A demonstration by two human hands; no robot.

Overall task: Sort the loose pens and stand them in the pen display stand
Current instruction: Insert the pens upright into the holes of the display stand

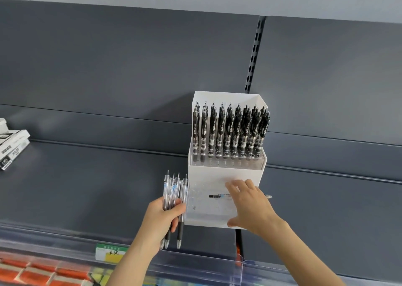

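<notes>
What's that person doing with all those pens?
Someone is filling a white pen stand on a shop shelf. The left hand grips a bunch of clear pens beside the stand. The right hand is spread over the stand's clear front tray, on top of one pen lying flat across it. The back rows are full of black pens standing upright; the front tray shows none standing yet.

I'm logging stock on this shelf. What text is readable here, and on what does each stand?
"HQ35": on the white box at the shelf's left edge.
Handwritten characters on the shelf tag: too blurred to read.
Print on the black pens in the pen display stand: too small.
Label on the loose pen lying on the stand: too small.
Bands on the clear pens in the left hand: unreadable.
</notes>
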